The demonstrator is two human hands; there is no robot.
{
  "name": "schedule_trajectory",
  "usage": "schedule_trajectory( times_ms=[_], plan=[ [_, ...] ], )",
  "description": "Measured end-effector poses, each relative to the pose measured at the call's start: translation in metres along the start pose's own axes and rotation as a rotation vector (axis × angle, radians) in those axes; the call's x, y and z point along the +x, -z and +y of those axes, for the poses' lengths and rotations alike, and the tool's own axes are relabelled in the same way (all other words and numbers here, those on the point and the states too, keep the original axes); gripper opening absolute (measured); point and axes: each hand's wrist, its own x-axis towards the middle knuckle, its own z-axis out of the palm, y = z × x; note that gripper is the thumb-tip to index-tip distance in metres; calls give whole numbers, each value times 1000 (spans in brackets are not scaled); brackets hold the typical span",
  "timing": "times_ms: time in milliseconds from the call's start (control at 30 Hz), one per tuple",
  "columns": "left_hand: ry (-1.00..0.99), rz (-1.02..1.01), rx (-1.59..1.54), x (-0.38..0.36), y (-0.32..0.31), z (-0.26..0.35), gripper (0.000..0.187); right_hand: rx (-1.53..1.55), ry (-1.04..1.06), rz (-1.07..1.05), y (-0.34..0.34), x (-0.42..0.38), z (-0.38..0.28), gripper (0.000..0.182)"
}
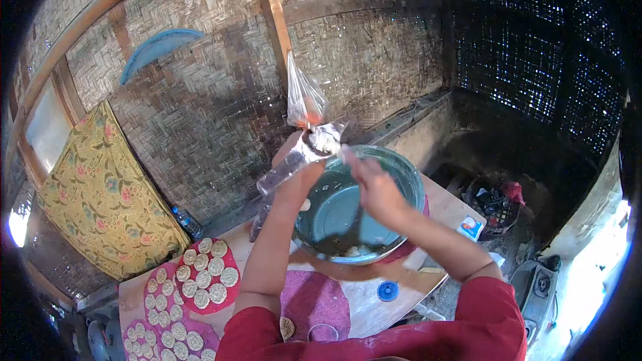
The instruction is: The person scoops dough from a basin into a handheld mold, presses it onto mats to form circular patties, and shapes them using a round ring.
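My left hand (309,172) is closed around a clear plastic bag (287,167), raised over the far left rim of a large greenish basin (334,210). Whitish stuff (326,142) shows at the bag's mouth. Close by on the right, my right hand (374,184) is closed, its fingers blurred, with a narrow shape pointing at the bag's mouth; I cannot make out what it is. Pale remains of dough or batter (352,251) stick to the basin's near inner wall. Behind my left hand hangs another clear bag (306,97) with something orange at its bottom.
Round pale patties (215,266) lie on red and pink sheets at the left of the table. A blue lid (388,291) and a small blue-and-white packet (471,227) are on the right. A water bottle (187,222) stands by the woven wall (200,113).
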Motion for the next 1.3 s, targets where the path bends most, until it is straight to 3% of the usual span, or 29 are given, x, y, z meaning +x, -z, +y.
schedule_trajectory(
  times_ms=[100, 167, 200, 233, 367, 467, 500, 567, 633, 700, 733, 767, 833, 867, 1067, 1200, 1300],
  plan=[
    [147, -37, -7, 1, 15, -5, 14, 273, 145, 116, -7, -13, 5, 34],
    [122, 129, -157, -3, 36, 2, 15, 410, -155, -138, 20, -11, 9, 31],
    [111, 80, -2, -5, 22, -9, 16, 348, -221, -164, 25, -3, 8, 32],
    [93, 33, 152, -6, 8, -20, 17, 351, -229, -165, 18, -5, 10, 32],
    [193, -63, -80, -5, 28, 0, 19, 387, -114, -44, -16, -19, 16, 31],
    [154, -15, -58, -10, 17, -23, 15, 541, -186, -354, 2, -23, 12, 33],
    [152, -16, -54, -13, 16, -32, 15, 544, -184, -352, 21, -16, 15, 33],
    [109, 34, 67, -21, 9, -52, 17, 744, -695, -783, 55, 6, 24, 29],
    [-147, 77, 82, -16, 23, -34, 18, 609, -664, -796, 49, 20, 40, 28],
    [-258, 45, 75, -14, 26, -13, 18, -45, 295, -433, 28, 29, 57, 35],
    [-248, -26, 116, -15, 27, -3, 22, -360, 240, -554, 47, 32, 18, 40],
    [-246, -30, 112, -16, 27, -3, 22, -359, 236, -559, 46, 28, 5, 40],
    [-161, -161, -97, -18, 29, -8, 29, -688, 490, -275, 38, 12, -11, 41],
    [-170, -243, -279, -21, 40, -16, 40, -729, 570, -229, 38, 6, -14, 40],
    [96, -187, -427, -46, 23, -52, 58, -719, 466, -349, 105, 18, -42, 36],
    [2, -172, -276, -36, 56, -17, 52, -658, 541, -334, 70, 28, -45, 25],
    [-24, -215, -179, -46, 46, -18, 44, -646, 598, -356, 44, 22, -49, 26]
  ],
)
